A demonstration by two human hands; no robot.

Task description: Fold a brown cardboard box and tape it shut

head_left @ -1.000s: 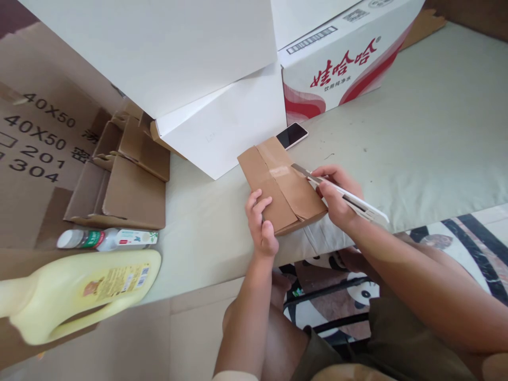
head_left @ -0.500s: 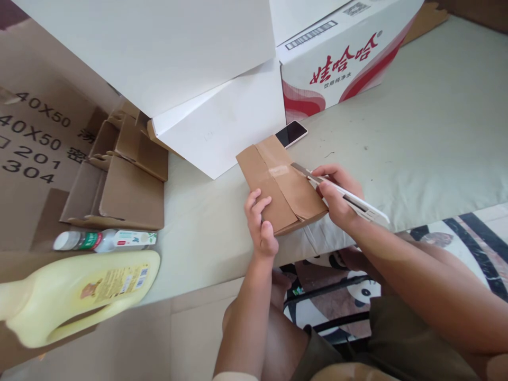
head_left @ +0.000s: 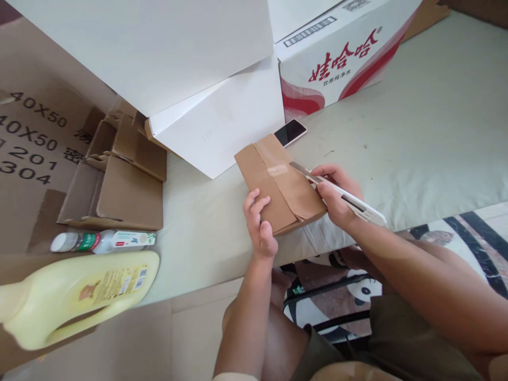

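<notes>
A small brown cardboard box (head_left: pixel 273 185) sealed with tape lies on the pale green mat (head_left: pixel 416 132) just in front of me. My left hand (head_left: pixel 260 225) grips its near left corner, fingers curled over the top. My right hand (head_left: pixel 337 196) is closed round a white utility knife (head_left: pixel 345 198), whose blade tip rests on the taped seam at the box's right side.
A phone (head_left: pixel 291 132) lies behind the box. Large white boxes (head_left: pixel 178 69) and a red-printed carton (head_left: pixel 337 58) stand at the back. At left are open brown cartons (head_left: pixel 119 185), a small bottle (head_left: pixel 103 241) and a yellow jug (head_left: pixel 79 296). My knees rest on a panda-print mat (head_left: pixel 337 296).
Hardly anything differs. The view has shifted slightly, and both hands, the box and the knife keep the same positions.
</notes>
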